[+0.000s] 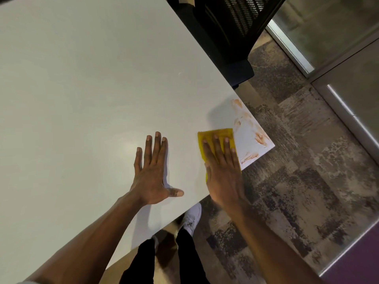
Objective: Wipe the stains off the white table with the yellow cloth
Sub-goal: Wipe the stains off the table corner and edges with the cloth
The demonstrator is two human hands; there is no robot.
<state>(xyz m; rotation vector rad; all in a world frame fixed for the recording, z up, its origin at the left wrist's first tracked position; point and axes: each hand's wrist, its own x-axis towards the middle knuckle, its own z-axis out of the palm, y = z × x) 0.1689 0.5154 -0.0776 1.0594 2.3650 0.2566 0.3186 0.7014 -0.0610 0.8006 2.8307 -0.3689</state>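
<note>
The yellow cloth (215, 140) lies flat on the white table (92, 89) near its right corner, pinned under the right hand (223, 171), whose fingers are stretched out and pressed on top of it, not curled around it. Orange-brown stains (245, 119) smear the corner just beyond the cloth, running along the table's edge. The left hand (152, 177) rests palm-down on bare table beside it, its 5 fingers spread and holding nothing.
</note>
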